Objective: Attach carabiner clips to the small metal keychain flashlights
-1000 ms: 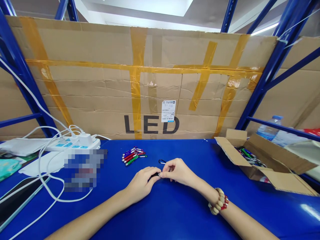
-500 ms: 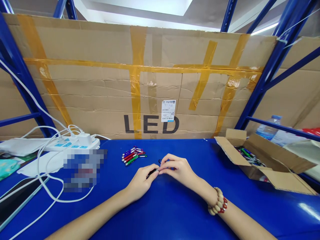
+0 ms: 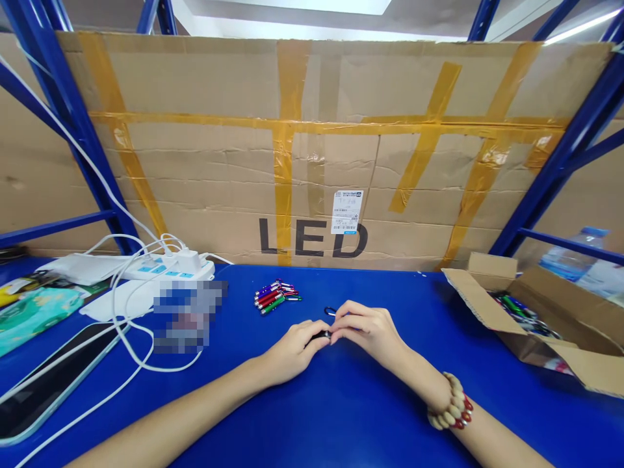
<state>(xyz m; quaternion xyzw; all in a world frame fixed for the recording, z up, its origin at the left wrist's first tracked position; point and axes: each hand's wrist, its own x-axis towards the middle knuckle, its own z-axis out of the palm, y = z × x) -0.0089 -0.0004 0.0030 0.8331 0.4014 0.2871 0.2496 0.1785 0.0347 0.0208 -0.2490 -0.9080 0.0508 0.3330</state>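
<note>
Between my hands, above the blue table, is a small black keychain flashlight (image 3: 320, 335), mostly covered by fingers. My left hand (image 3: 294, 352) is closed around its body, thumb and index finger along it. With its fingertips pinched together, my right hand (image 3: 369, 330) meets the shiny end of the flashlight; what exactly lies in the pinch is hidden. A black carabiner clip (image 3: 330, 311) shows just behind the right fingers; its link to the flashlight is hidden. Beyond my left hand lies a small pile of purple, red and green keychain flashlights (image 3: 270, 299) with clips.
An open cardboard box (image 3: 541, 354) at right holds several similar coloured pieces. At left are a white power strip (image 3: 178, 267) with looping cables, a phone (image 3: 58, 377) and a blurred-out patch (image 3: 188, 318). A large cardboard sheet (image 3: 219, 175) closes off the back.
The whole view has shifted, so table items appear farther right and the phone shows more fully. My hands keep nearly the same hold on the black flashlight.
</note>
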